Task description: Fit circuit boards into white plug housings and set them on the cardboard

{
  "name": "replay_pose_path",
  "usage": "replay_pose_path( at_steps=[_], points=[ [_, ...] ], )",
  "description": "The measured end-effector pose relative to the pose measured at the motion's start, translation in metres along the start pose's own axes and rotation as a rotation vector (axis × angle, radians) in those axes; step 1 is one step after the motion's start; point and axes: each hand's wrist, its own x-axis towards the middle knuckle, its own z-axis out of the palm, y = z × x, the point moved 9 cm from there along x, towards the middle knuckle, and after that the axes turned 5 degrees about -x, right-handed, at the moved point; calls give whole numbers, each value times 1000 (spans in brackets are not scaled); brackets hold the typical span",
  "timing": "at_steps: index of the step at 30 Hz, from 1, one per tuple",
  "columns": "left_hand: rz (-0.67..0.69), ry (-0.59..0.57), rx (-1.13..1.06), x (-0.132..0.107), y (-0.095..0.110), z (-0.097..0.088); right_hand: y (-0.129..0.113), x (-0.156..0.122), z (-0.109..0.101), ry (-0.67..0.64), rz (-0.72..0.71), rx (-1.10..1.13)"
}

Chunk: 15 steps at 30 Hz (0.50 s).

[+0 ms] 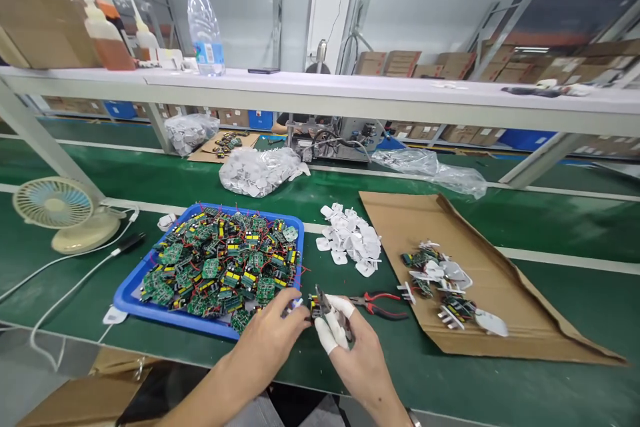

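Note:
My left hand is closed in a pinch at the front right corner of the blue tray. A small white and bluish piece shows at its fingertips, too hidden to name. My right hand, with white finger cots on thumb and fingers, is closed around a grey metal tool with a pointed tip, which looks like small pliers. Between the hands sits a small circuit board with a yellow part, partly covered by fingers. Red-and-black-handled pliers lie on the table just right of my right hand.
Many green circuit boards fill the tray. White plastic pieces are heaped behind my hands. Wired plug assemblies lie on a cardboard sheet at right. A small fan and cables stand left; a shelf crosses overhead.

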Motion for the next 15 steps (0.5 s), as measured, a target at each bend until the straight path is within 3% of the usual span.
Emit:
replay_pose_path(
  at_steps=[3, 7, 10, 15],
  points=[
    [-46, 39, -204, 5, -1, -3, 14, -7, -5, 57, 90, 27],
    [-155, 124, -403, 11, -12, -5, 11, -15, -7, 34, 90, -6],
    [-233, 136, -591, 14, -16, -2, 7, -17, -10, 10, 86, -8],
    [-359, 107, -925, 15, -13, 10, 3, -12, -21, 97, 52, 70]
  ],
)
